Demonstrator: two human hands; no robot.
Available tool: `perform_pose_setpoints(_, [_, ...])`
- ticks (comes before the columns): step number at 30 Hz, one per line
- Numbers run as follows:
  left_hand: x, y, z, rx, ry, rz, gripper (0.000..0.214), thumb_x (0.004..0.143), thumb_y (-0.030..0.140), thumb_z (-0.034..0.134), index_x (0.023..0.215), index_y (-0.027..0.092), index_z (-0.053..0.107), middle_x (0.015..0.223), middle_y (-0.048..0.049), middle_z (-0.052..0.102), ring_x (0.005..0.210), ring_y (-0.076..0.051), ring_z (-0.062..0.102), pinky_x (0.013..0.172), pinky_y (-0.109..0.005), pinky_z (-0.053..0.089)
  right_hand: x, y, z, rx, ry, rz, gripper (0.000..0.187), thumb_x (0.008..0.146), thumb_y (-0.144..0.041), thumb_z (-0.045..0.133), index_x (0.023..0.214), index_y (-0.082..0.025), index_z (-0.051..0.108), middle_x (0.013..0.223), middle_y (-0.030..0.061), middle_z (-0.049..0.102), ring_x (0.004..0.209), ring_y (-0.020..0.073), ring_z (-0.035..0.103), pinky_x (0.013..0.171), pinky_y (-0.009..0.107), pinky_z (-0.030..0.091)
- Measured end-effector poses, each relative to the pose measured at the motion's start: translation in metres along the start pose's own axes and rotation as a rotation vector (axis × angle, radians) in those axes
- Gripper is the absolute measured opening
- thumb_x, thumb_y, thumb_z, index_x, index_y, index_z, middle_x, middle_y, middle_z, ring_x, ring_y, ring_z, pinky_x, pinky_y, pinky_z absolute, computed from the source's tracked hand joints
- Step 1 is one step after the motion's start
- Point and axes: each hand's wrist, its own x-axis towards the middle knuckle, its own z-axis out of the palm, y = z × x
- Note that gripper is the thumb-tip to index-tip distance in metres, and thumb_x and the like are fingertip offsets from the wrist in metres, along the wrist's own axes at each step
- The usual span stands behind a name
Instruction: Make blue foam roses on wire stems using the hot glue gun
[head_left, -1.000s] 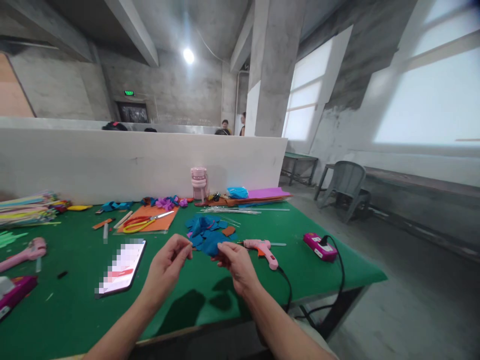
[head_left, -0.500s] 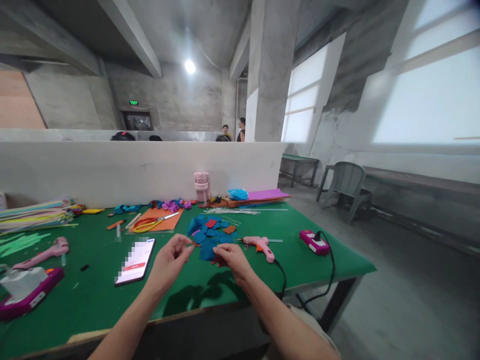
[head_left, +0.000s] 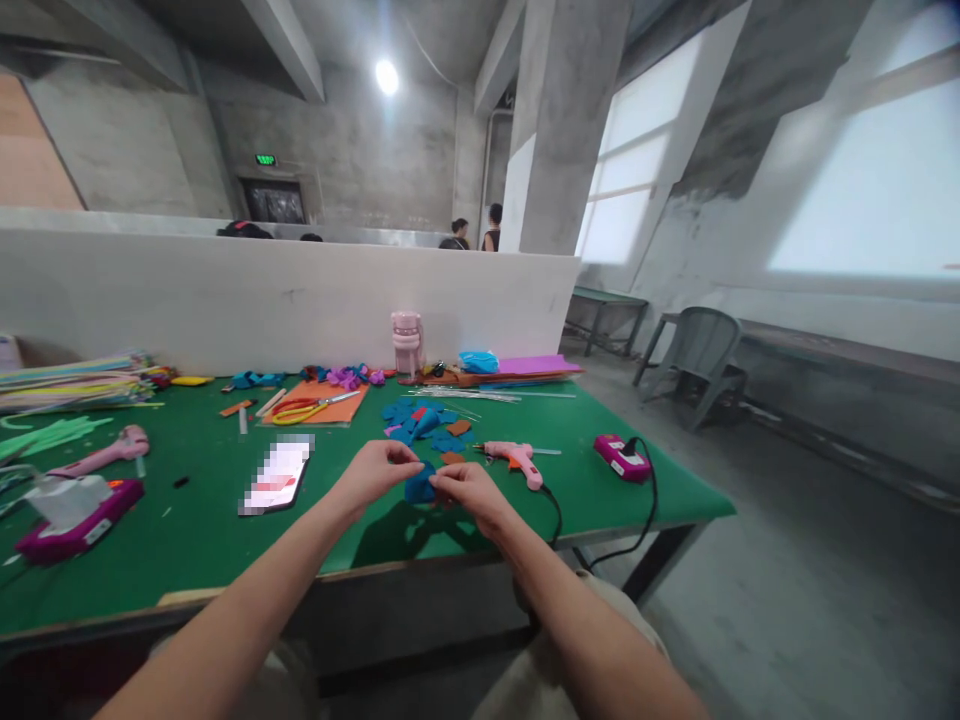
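Between my two hands is a small, thin blue piece [head_left: 419, 487], felt or paper by its look, held above the front of the table. My left hand [head_left: 379, 473] pinches its upper left edge with thumb and fingertips. On its right side, my right hand [head_left: 474, 490] grips it between thumb and forefinger. Just behind them lies a pile of cut blue pieces [head_left: 409, 425], with a few red and brown pieces [head_left: 459, 427] among it. To the right of my right hand rests a pink hot glue gun [head_left: 517, 460] on its side.
Left of my hands lie a phone [head_left: 281, 478] and yellow-and-red-handled scissors [head_left: 300, 410] on an orange sheet. Another pink glue gun [head_left: 112, 450] lies far left by a magenta power block [head_left: 79, 520]. A second magenta block [head_left: 622, 457] trails a cable. Behind stands a white partition [head_left: 225, 300].
My left hand has moved right and now touches the blue piece, which looks more folded or curled than before. The view has tilted downward.
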Motion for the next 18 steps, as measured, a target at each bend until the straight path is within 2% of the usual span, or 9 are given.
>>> perform_pose_setpoints(2, [0.005, -0.004, 0.000, -0.007, -0.005, -0.003, 0.017, 0.060, 0.033, 0.066, 0.058, 0.016, 0.067, 0.055, 0.0010, 0.059, 0.055, -0.014, 0.049, 0.053, -0.023, 0.032, 0.001, -0.004, -0.003, -0.084, 0.029, -0.008, 0.033, 0.070, -0.046, 0.057, 0.069, -0.014, 0.068, 0.055, 0.0019, 0.065, 0.048, 0.0119, 0.056, 0.049, 0.022, 0.040])
perform_pose_setpoints(4, [0.010, -0.010, -0.001, -0.020, 0.002, -0.014, 0.018, 0.061, 0.034, 0.065, 0.059, 0.016, 0.067, 0.057, 0.0011, 0.060, 0.055, -0.013, 0.048, 0.053, -0.023, 0.032, 0.003, -0.009, -0.016, -0.192, 0.107, -0.019, 0.033, 0.072, -0.047, 0.056, 0.074, -0.016, 0.069, 0.060, 0.0024, 0.067, 0.053, 0.0138, 0.059, 0.051, 0.023, 0.041])
perform_pose_setpoints(7, [0.013, -0.026, -0.001, -0.053, 0.004, -0.069, 0.022, 0.063, 0.038, 0.063, 0.062, 0.016, 0.065, 0.056, 0.0020, 0.058, 0.047, -0.010, 0.042, 0.046, -0.022, 0.027, 0.006, -0.017, -0.061, -0.400, 0.345, -0.024, 0.031, 0.072, -0.047, 0.056, 0.083, -0.021, 0.067, 0.070, 0.0022, 0.068, 0.066, 0.0163, 0.060, 0.059, 0.024, 0.040])
perform_pose_setpoints(9, [0.013, -0.039, 0.001, -0.080, -0.015, -0.118, 0.025, 0.063, 0.040, 0.063, 0.061, 0.015, 0.064, 0.049, 0.0038, 0.052, 0.040, -0.008, 0.035, 0.041, -0.022, 0.023, 0.005, -0.017, -0.098, -0.546, 0.500, 0.022, 0.029, 0.075, -0.045, 0.052, 0.080, -0.020, 0.065, 0.073, 0.0042, 0.067, 0.072, 0.0181, 0.059, 0.060, 0.025, 0.037])
perform_pose_setpoints(11, [0.012, -0.050, 0.003, -0.100, -0.038, -0.166, 0.027, 0.061, 0.042, 0.065, 0.060, 0.015, 0.062, 0.044, 0.0056, 0.046, 0.037, -0.006, 0.028, 0.039, -0.022, 0.019, 0.003, -0.012, -0.130, -0.672, 0.572, 0.101, 0.024, 0.075, -0.040, 0.052, 0.074, -0.019, 0.063, 0.071, 0.0060, 0.066, 0.071, 0.0189, 0.058, 0.059, 0.026, 0.035])
perform_pose_setpoints(14, [0.013, -0.060, 0.004, -0.108, -0.060, -0.226, 0.029, 0.060, 0.044, 0.065, 0.060, 0.015, 0.060, 0.041, 0.0080, 0.038, 0.035, -0.005, 0.023, 0.037, -0.021, 0.014, 0.001, 0.003, -0.153, -0.795, 0.519, 0.224, 0.022, 0.068, -0.037, 0.060, 0.062, -0.017, 0.059, 0.064, 0.0064, 0.063, 0.065, 0.0185, 0.056, 0.056, 0.026, 0.032])
perform_pose_setpoints(18, [0.021, -0.065, 0.004, -0.083, -0.067, -0.283, 0.030, 0.059, 0.044, 0.063, 0.060, 0.015, 0.056, 0.040, 0.0101, 0.031, 0.034, -0.005, 0.021, 0.035, -0.020, 0.013, 0.005, 0.021, -0.147, -0.835, 0.374, 0.316, 0.019, 0.066, -0.035, 0.062, 0.059, -0.017, 0.058, 0.058, 0.0027, 0.062, 0.061, 0.0166, 0.056, 0.057, 0.024, 0.034])
